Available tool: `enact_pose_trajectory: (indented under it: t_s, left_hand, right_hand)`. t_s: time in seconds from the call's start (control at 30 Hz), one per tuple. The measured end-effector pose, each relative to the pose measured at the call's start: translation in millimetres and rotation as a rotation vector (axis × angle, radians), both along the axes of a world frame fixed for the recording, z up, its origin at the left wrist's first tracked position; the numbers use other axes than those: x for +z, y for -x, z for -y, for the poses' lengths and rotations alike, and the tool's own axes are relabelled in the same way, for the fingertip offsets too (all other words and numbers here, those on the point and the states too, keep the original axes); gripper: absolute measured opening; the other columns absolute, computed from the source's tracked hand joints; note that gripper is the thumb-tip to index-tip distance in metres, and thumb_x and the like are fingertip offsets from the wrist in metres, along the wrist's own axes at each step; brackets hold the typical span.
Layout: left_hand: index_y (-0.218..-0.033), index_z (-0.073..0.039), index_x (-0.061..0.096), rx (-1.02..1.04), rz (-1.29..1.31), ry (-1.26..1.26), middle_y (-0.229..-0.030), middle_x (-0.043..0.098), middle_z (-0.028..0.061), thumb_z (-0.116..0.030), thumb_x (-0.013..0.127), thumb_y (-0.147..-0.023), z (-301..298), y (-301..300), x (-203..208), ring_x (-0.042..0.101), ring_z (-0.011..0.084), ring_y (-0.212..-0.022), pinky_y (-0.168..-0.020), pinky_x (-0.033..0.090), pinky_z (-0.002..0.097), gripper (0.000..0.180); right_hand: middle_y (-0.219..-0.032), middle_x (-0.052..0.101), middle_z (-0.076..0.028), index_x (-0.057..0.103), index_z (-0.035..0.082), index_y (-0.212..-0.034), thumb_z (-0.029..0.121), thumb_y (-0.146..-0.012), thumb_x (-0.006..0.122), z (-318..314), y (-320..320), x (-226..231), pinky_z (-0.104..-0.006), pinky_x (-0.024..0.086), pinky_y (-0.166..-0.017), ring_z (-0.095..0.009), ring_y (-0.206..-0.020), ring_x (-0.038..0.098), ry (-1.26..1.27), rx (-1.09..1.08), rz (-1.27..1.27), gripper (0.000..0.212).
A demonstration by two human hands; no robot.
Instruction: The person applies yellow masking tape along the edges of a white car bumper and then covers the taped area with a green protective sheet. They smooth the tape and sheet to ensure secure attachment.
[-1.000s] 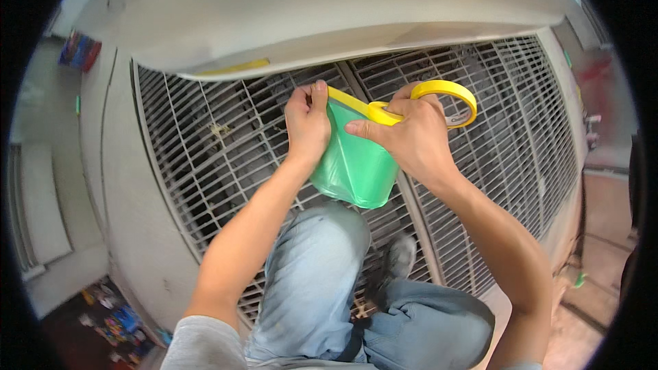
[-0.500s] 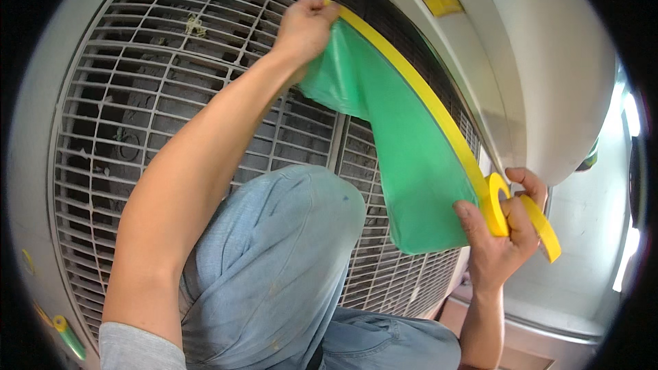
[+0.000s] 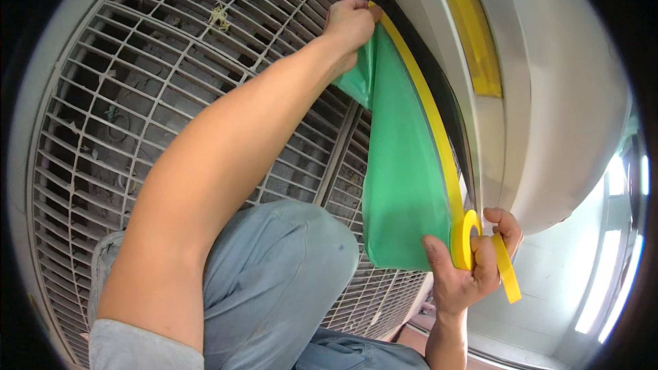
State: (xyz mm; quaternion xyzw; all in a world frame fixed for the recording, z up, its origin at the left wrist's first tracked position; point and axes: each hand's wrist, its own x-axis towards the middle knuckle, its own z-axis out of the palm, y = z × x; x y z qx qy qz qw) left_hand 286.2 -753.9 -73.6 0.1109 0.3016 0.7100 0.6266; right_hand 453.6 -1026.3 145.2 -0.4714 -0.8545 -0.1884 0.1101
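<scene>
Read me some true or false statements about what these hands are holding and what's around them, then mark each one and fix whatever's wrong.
1. The left hand pinches one end of a yellow strip. True.
2. The right hand is empty. False: it holds a yellow tape roll.
3. Green film runs along the yellow strip between the two hands. True.
4. The film lies spread flat on the metal grating. False: it is held up above the grating.
5. A yellow band shows on the pale curved panel at the right. True.
</scene>
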Motion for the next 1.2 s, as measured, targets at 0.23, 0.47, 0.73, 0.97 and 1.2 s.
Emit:
enact_pose_trajectory:
  t_s: [0.23,0.47,0.73,0.97,1.2]
  left_hand:
    - [-0.125,0.001,0.07,0.015,0.112,0.114,-0.121,0.073,0.0191,-0.009,0.071,-0.094,-53,13,13,0.069,0.0272,-0.111,-0.095,0.054,0.0403,0.033]
    - [-0.127,-0.001,0.069,-0.056,0.038,0.155,-0.123,0.071,0.0167,-0.013,0.07,-0.097,-51,17,25,0.067,0.0283,-0.112,-0.094,0.055,0.0442,0.032]
    - [-0.132,-0.003,0.065,-0.061,0.234,0.073,-0.123,0.069,0.0163,-0.014,0.069,-0.102,-62,5,17,0.066,0.0291,-0.111,-0.092,0.058,0.0489,0.033]
    - [-0.123,-0.004,0.067,-0.01,0.325,0.061,-0.114,0.07,0.0142,-0.013,0.066,-0.103,-62,-2,19,0.069,0.0287,-0.1,-0.089,0.059,0.0504,0.022]
    - [-0.117,-0.004,0.068,-0.053,0.449,-0.035,-0.108,0.069,0.0133,-0.004,0.06,-0.1,-53,5,19,0.068,0.0262,-0.093,-0.081,0.061,0.0467,0.018]
  right_hand:
    - [-0.113,0.052,-0.016,0.044,0.011,-0.08,0.04,-0.063,0.102,-22,37,-12,-0.0463,0.041,-0.083,-0.033,-0.1,0.054,0.007,0.062,0.05,0.066]
    - [-0.115,0.052,-0.016,0.044,0.01,-0.08,0.034,-0.062,0.102,-32,43,-19,-0.0464,0.04,-0.084,-0.032,-0.102,0.053,0.02,0.036,0.031,0.065]
    - [-0.117,0.052,-0.016,0.045,0.01,-0.082,0.029,-0.063,0.101,-33,40,-17,-0.046,0.042,-0.085,-0.033,-0.104,0.054,0.055,0.032,-0.001,0.062]
    - [-0.117,0.052,-0.016,0.046,0.011,-0.085,0.028,-0.062,0.101,-32,27,-19,-0.0464,0.041,-0.085,-0.032,-0.104,0.054,0.03,0.015,0.019,0.062]
    - [-0.123,0.052,-0.017,0.048,0.008,-0.08,0.023,-0.068,0.098,-28,25,-17,-0.0448,0.041,-0.101,-0.031,-0.115,0.051,0.073,-0.044,-0.073,0.054]
